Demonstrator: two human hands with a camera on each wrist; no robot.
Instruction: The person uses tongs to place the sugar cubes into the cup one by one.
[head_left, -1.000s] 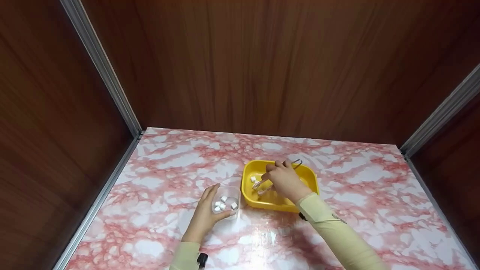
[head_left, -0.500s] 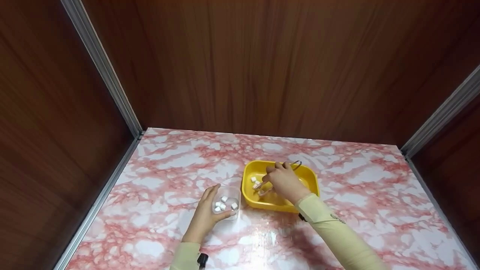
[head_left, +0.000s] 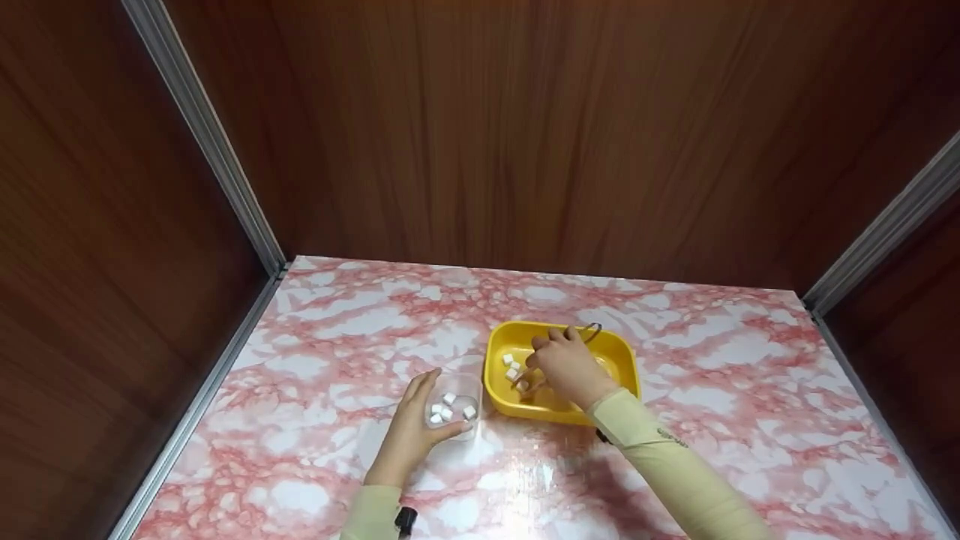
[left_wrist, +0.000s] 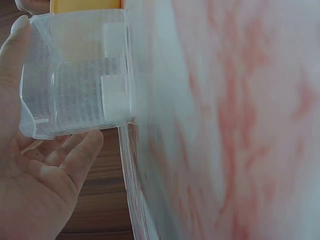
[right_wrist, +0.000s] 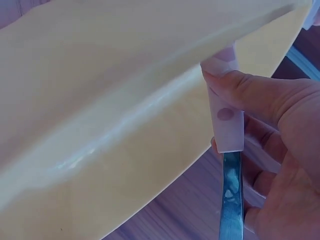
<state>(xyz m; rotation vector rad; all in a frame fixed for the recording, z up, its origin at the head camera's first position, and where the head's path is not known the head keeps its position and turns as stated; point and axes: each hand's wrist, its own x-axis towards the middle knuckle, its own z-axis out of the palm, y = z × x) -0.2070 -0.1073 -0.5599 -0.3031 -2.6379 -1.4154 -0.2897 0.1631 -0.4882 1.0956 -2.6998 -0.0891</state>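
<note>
In the head view my left hand [head_left: 410,429] holds a small clear plastic container [head_left: 466,384], thumb on the near side and fingers along the left. Several small white cubes [head_left: 448,413] lie inside it. The left wrist view shows the container [left_wrist: 75,90] standing on the table between thumb and fingers. Over the yellow basin [head_left: 630,367], my right hand [head_left: 568,365] pinches a pair of tongs with pink arms and a metal bend [head_left: 595,330]. Their tips [head_left: 523,387] are down in the basin, close beside three white cubes [head_left: 511,373]. Up close, thumb and fingers press the tongs [right_wrist: 227,125].
The table [head_left: 337,330] has a red and white marbled top. Dark wood panels [head_left: 525,150] enclose it at the back and both sides, with metal frame rails [head_left: 217,150] at the corners. The basin stands just right of the clear container.
The tong tips have drawn away from the cubes, slightly toward me, and closer together. The third cube in the basin now shows apart from them. The left hand and container stay put.
</note>
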